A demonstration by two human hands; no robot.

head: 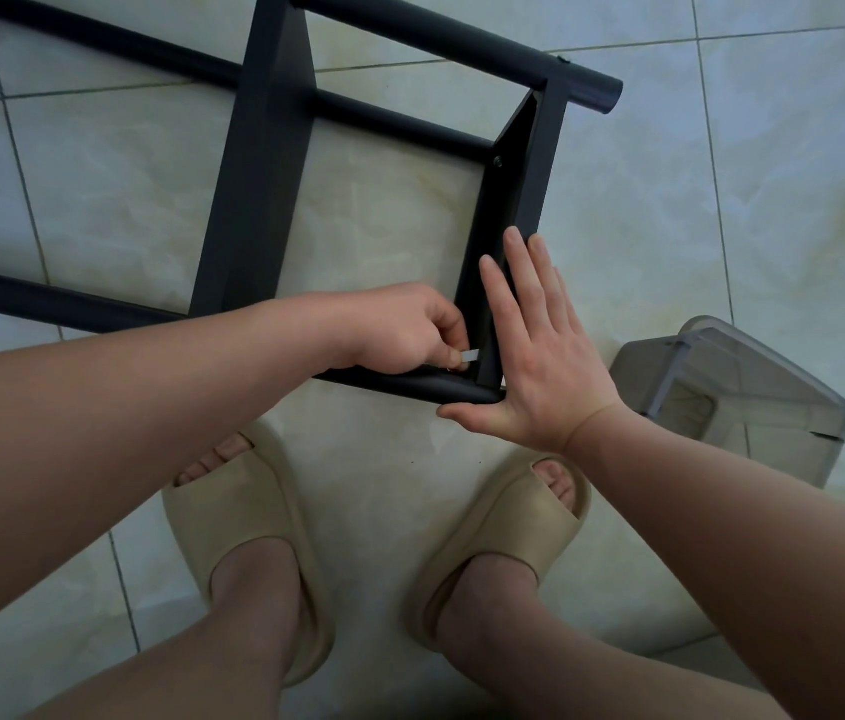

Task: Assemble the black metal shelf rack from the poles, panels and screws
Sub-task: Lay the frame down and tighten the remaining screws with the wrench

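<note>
1. Two hands at work on the near corner of a black tubular-metal shelf rack (pixel 254 174), laid on its side on a pale tiled floor (pixel 721 200) and stretching away beyond the fingertips.
2. Fingers of left hand (pixel 410 330) curled, pinching a small pale flat metal tool (pixel 470 354), probably a hex key, at the inner corner just left of the other palm. Screw beneath it hidden.
3. Fingers of right hand (pixel 540 366) straight and close together, pressed flat on the outer face of the black flat end panel (pixel 524 189). Thumb laid along the tip of the near round black pole (pixel 451 392).
4. Handling, as judged:
   - Stiff, hard metal with no give under the fingers.
   - Moderately heavy as a whole, awkward rather than fragile.
   - Smooth painted tube likely slippery.
   - Best gripped round a pole close to a joint, or braced flat-handed on a panel.
   - Liable to skew out of square until every joint is tight.
5. Appearance:
   - Matt black throughout.
   - Round poles lengthwise, flat panels crossing between them.
   - Small dark screw head (pixel 498 161) seated in the end panel beyond the right fingertips.
6. Also noted: translucent grey plastic box (pixel 732 397) right of the right wrist, and beige foam slippers (pixel 244 511) below both hands.
</note>
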